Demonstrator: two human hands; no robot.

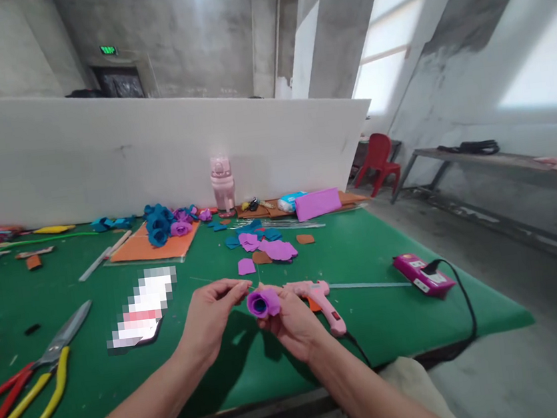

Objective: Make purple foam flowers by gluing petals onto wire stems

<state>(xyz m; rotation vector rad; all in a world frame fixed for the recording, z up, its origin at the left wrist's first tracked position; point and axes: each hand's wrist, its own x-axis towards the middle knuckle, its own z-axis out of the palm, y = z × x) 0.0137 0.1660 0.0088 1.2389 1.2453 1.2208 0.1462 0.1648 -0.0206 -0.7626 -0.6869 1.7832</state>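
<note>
My right hand [292, 325] is closed around a small purple foam rose [263, 302], held above the green table [396, 316]. My left hand [213, 314] pinches at the rose's left edge with thumb and fingertips. A pink glue gun [322, 301] lies on the table just behind my right hand. Loose purple, blue and brown foam petals [265, 245] lie further back.
Large scissors [40, 367] with red and yellow handles lie at the left. A phone [142, 312] lies near my left hand. Finished blue and purple roses [164, 225] rest on an orange sheet; a pink bottle [222, 185] stands by the white partition. A pink power strip [421, 274] sits right.
</note>
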